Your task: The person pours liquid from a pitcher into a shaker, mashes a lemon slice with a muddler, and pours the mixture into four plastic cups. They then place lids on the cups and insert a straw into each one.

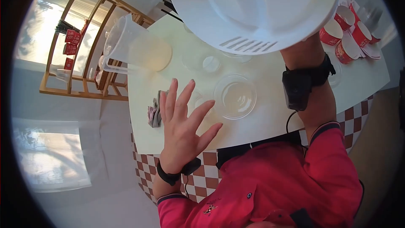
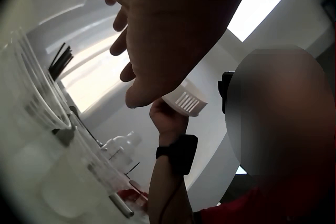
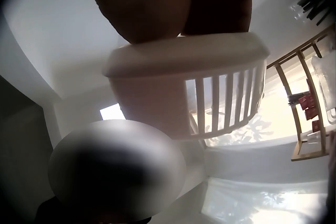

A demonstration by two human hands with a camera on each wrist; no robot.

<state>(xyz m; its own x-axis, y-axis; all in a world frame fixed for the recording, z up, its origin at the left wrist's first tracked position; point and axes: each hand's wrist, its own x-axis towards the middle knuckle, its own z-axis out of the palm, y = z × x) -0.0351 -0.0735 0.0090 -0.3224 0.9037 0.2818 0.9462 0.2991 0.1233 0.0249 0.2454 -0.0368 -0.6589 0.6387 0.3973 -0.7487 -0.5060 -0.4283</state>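
Note:
A white plastic bowl with drain slots is raised high above the table, close to the head camera. My right hand grips its edge; in the head view the bowl hides most of that hand. The right wrist view shows the row of slots in its side. My left hand holds nothing, its fingers spread over the near left part of the table. Just beyond those fingers stands a clear round bowl. A grey and pink cloth lies to the left of the hand.
A large clear pitcher stands at the table's left edge, beside a wooden rack. Several red and white paper cups sit at the right. Small clear dishes lie mid-table.

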